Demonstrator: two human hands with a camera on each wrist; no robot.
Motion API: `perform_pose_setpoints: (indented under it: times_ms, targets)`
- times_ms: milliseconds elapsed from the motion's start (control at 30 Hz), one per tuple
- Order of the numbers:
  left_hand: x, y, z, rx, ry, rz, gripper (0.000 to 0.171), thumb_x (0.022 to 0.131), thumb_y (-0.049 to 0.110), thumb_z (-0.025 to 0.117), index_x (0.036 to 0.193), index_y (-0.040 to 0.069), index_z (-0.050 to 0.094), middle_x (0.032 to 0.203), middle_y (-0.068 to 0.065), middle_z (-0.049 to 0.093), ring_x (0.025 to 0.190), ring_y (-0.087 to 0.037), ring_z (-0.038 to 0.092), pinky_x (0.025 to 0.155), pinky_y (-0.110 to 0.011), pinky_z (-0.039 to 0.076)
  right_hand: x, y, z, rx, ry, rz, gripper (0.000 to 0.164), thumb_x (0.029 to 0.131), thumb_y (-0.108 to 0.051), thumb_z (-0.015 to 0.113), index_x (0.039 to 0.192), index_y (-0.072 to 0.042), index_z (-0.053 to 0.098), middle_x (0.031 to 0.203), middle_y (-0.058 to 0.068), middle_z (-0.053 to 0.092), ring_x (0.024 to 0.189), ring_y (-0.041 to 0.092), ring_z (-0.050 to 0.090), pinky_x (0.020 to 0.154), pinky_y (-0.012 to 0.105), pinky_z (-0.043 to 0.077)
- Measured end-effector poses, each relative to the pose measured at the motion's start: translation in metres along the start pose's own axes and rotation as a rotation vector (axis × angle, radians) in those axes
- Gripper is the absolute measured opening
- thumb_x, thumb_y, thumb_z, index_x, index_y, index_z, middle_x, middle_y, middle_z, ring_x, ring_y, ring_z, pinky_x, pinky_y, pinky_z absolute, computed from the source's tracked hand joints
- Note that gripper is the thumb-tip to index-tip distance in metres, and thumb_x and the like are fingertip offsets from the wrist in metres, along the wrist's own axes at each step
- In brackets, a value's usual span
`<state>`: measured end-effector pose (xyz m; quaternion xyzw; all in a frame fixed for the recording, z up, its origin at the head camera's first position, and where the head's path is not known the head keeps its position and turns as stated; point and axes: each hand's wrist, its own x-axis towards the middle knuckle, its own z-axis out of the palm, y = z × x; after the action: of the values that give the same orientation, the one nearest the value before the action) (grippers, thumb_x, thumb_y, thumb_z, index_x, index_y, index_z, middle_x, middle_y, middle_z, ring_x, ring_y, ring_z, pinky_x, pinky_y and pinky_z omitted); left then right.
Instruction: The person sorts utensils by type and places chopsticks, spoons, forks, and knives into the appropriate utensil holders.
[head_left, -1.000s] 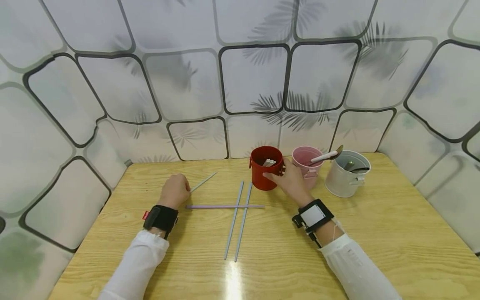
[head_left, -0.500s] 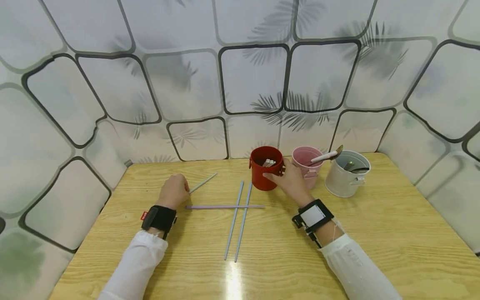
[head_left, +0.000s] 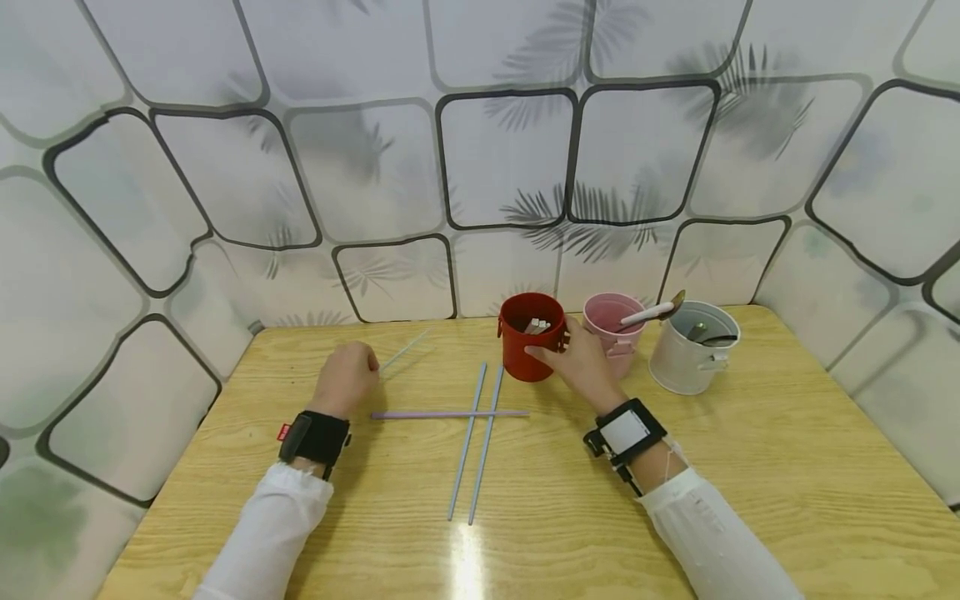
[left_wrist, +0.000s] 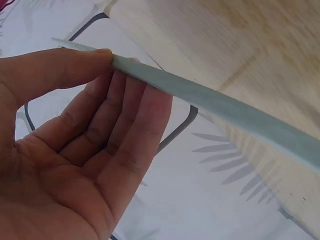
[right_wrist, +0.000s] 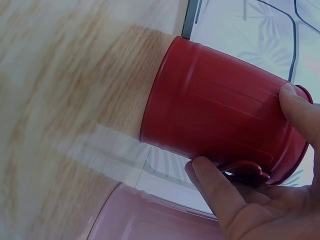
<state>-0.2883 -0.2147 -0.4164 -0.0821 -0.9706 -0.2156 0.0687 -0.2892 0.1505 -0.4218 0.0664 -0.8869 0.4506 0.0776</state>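
In the left wrist view my left hand pinches a pale green chopstick between thumb and fingertips. From the head, that left hand is over the table's left part, its chopstick pointing up and right, a faint shadow beneath it. My right hand holds the red bucket at its rim and side, as the right wrist view also shows, with the thumb near the rim and fingers by the handle lug. The bucket stands upright with small white-ended pieces inside.
Two pale blue chopsticks lie side by side, with a purple chopstick across them. Right of the red bucket stand a pink bucket with a spoon in it and a white bucket with utensils. A patterned wall backs the table.
My left hand has risen slightly and shifted a little left, and the pale green chopstick has come up off the table. My right hand and the red bucket have stayed in place.
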Motion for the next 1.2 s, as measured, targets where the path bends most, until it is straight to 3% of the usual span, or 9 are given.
perform_pose_setpoints:
  times_ms: [167,300,467,667,967,1200]
  targets:
    - [0.0,0.003,-0.001,-0.018,0.055,0.041,0.014,0.088,-0.008,0.06,0.086,-0.006,0.073,0.08,-0.021,0.069,0.064,-0.025,0.057,0.064,-0.043,0.053,0.0,-0.001,0.0,0.012,-0.002,0.002,0.075,0.09,-0.033,0.083,0.149,-0.003,0.048,0.141,0.02,0.061,0.128,0.038,0.058,0.106,0.054,0.05]
    - [-0.001,0.009,-0.004,-0.031,0.087,0.054,0.013,0.09,-0.006,0.06,0.093,-0.007,0.073,0.086,-0.021,0.071,0.069,-0.028,0.064,0.066,-0.045,0.056,0.0,-0.001,-0.001,0.015,0.0,0.006,0.075,0.089,-0.033,0.083,0.149,-0.002,0.048,0.141,0.021,0.061,0.127,0.038,0.058,0.105,0.054,0.051]
    - [-0.002,0.025,-0.011,-0.055,0.131,0.071,0.009,0.092,-0.004,0.063,0.096,-0.006,0.072,0.085,-0.018,0.07,0.069,-0.028,0.065,0.064,-0.043,0.056,-0.001,0.0,-0.001,0.013,0.001,0.008,0.074,0.089,-0.033,0.083,0.148,-0.003,0.049,0.139,0.02,0.062,0.126,0.038,0.059,0.104,0.054,0.051]
    - [-0.006,0.047,-0.024,-0.083,0.237,0.113,0.007,0.094,-0.001,0.066,0.096,-0.005,0.071,0.082,-0.016,0.069,0.068,-0.028,0.063,0.063,-0.043,0.053,0.0,0.0,0.0,0.007,-0.001,0.003,0.073,0.09,-0.033,0.083,0.147,-0.004,0.05,0.14,0.019,0.062,0.127,0.038,0.059,0.105,0.053,0.051]
    - [-0.012,0.075,-0.04,-0.197,0.41,0.223,0.005,0.092,-0.004,0.068,0.096,-0.002,0.068,0.086,-0.016,0.068,0.077,-0.03,0.064,0.068,-0.043,0.053,0.0,0.0,0.001,0.015,-0.008,0.009,0.072,0.09,-0.033,0.083,0.147,-0.005,0.05,0.141,0.018,0.061,0.128,0.038,0.059,0.106,0.054,0.05]
    - [0.002,0.095,-0.043,-0.327,0.51,0.319,0.007,0.093,-0.005,0.067,0.099,-0.001,0.067,0.092,-0.017,0.068,0.082,-0.028,0.067,0.076,-0.037,0.059,-0.001,-0.001,0.0,0.009,-0.005,0.005,0.072,0.09,-0.034,0.083,0.147,-0.005,0.05,0.14,0.019,0.062,0.127,0.038,0.059,0.105,0.054,0.051]
